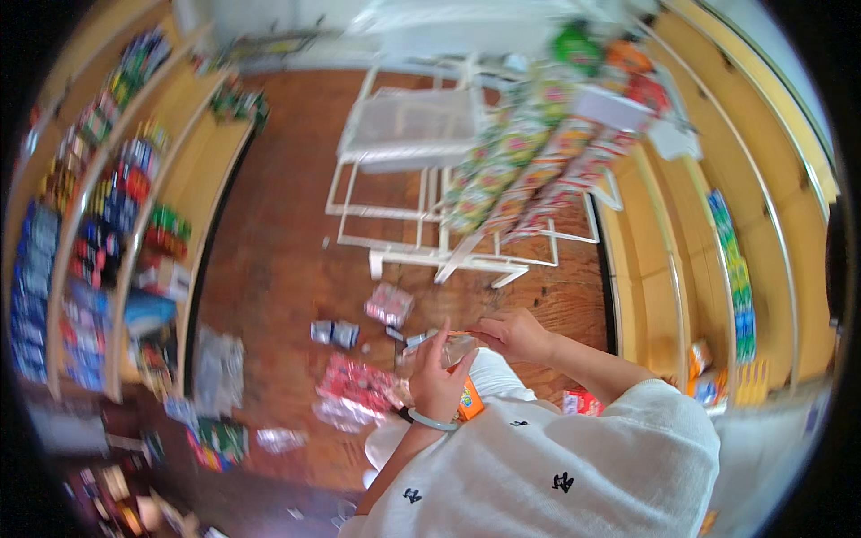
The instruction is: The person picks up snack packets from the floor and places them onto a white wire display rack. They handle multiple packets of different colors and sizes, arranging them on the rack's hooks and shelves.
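Note:
Before my lap, my right hand [514, 333] pinches the end of a thin orange-edged piece of clear plastic [459, 350]. Across from it is my left hand [434, 380], a pale bangle on its wrist. Its thumb and index finger are spread around the plastic, and the index fingertip meets the orange edge; whether it grips the film is unclear. An orange packet [471, 401] rests against my lap, partly behind the left hand. On the floor just beyond lie a pink pack [389, 304] and a blue-and-silver pack [335, 333], both blurred.
A white wire rack [410, 215] stands ahead, with long strips of packets [531, 161] leaning across it. Stocked shelves [101, 222] line the left; wooden shelves [646, 269] line the right. Red packaging [356, 383] and clear plastic bags [218, 370] lie on the brown floor.

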Demonstrator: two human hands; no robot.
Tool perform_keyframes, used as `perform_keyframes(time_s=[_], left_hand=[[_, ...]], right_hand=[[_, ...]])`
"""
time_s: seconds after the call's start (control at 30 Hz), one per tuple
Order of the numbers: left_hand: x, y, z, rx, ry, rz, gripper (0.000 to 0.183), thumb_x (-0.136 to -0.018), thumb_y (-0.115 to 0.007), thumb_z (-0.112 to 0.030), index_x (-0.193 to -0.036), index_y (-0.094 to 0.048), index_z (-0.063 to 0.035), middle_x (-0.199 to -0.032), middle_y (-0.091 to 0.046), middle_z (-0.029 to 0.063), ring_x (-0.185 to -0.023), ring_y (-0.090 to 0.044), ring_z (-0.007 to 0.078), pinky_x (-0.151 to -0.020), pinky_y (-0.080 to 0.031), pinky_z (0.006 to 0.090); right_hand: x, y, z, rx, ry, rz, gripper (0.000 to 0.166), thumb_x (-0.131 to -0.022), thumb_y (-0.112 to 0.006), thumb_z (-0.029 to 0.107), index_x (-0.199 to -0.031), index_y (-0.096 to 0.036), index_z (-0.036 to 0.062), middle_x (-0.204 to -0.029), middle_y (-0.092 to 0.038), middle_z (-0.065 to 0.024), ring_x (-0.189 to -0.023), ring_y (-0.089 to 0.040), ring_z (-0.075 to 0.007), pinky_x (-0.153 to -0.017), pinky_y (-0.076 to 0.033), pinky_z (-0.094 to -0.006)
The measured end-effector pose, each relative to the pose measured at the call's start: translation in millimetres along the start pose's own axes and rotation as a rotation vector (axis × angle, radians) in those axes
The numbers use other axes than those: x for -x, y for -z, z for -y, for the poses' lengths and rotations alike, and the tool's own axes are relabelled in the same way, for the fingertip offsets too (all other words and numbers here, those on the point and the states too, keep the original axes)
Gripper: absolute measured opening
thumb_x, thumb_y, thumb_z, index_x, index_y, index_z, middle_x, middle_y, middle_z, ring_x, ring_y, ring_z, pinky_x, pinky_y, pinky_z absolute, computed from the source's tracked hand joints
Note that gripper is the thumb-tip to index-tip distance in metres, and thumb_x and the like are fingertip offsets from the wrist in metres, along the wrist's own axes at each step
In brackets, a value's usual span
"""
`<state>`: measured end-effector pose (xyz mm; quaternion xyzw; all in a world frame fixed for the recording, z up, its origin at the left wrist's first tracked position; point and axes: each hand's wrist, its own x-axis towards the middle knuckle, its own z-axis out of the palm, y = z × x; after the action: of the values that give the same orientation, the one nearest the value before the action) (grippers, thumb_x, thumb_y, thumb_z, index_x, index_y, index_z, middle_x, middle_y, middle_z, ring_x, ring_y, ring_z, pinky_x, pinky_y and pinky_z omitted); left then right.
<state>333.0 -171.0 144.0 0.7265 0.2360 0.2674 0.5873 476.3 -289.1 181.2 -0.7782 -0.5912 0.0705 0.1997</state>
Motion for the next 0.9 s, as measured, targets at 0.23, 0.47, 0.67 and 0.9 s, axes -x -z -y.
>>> perform_keyframes(time_s=[0.23,0.47,0.67,0.9], left_hand=[[-67,-31,-122,-0.099,-0.364,0.314,0.015,-0.075,-0.074,-0.011,-0.088,-0.068,-0.007,-0.097,-0.062,0.0085,-0.077,-0.063,0.0237,-0.069,-0.05,0.0305],[-129,-97,-181,0.238,-0.209,0.385,0.013,-0.085,-0.068,-0.013,-0.091,-0.065,-0.003,-0.077,-0.064,0.0004,-0.072,-0.058,0.0074,-0.063,-0.045,0.0221],[-157,-151,-208,0.628,-0.171,0.435,0.02,-0.085,-0.069,-0.013,-0.098,-0.064,0.0006,-0.089,-0.064,0.0014,-0.078,-0.056,0.005,-0.07,-0.045,0.0201],[-175,-183,-214,0.689,-0.088,0.368,0.022,-0.088,-0.066,-0.02,-0.1,-0.064,-0.0008,-0.089,-0.063,0.0013,-0.078,-0.054,0.0043,-0.068,-0.042,0.0192]], right_hand=[[47,126,12,-0.134,-0.164,-0.387,0.018,-0.075,-0.071,0.01,-0.092,-0.067,0.0076,-0.082,-0.064,-0.0085,-0.071,-0.062,-0.0274,-0.06,-0.049,-0.0346],[16,172,-21,-1.174,-0.293,-0.965,0.012,-0.084,-0.068,0.009,-0.095,-0.065,0.0031,-0.084,-0.063,-0.0011,-0.072,-0.056,-0.0044,-0.061,-0.045,-0.0217],[3,203,-58,-1.02,-0.295,-0.985,0.013,-0.086,-0.067,0.012,-0.094,-0.063,0.0018,-0.08,-0.061,0.0028,-0.072,-0.052,-0.0021,-0.062,-0.042,-0.0191],[-18,236,-85,-0.943,-0.171,-1.109,0.017,-0.089,-0.065,0.017,-0.093,-0.062,0.0008,-0.079,-0.061,0.0023,-0.068,-0.049,-0.0022,-0.058,-0.039,-0.0196]])
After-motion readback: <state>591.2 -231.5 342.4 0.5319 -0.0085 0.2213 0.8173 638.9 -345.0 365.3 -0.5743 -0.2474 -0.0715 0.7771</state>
